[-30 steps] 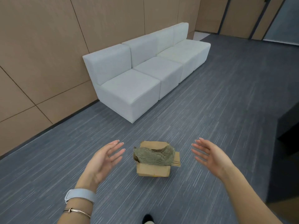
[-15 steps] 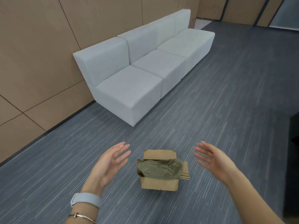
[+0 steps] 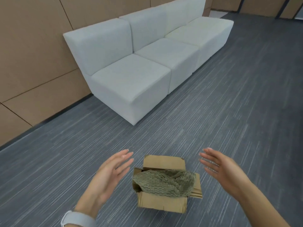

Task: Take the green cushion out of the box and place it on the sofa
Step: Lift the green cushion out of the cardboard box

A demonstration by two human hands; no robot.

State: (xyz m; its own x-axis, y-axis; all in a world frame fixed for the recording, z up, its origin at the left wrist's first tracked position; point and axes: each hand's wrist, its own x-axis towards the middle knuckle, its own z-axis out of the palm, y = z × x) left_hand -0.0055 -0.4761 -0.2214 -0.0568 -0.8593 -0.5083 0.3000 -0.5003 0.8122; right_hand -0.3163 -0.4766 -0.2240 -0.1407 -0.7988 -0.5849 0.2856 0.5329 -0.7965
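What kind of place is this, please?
Probably an office lobby or waiting area: a long pale grey modular sofa against tan wood-panelled walls, on grey striped carpet tiles.

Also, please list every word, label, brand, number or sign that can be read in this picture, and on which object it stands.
None: no readable text appears anywhere.
Cardboard box: plain brown walls and flaps, no print or label visible.
Green cushion: knitted texture only.
Sofa: plain.
Watch at the left wrist: only its pale band shows, no display.
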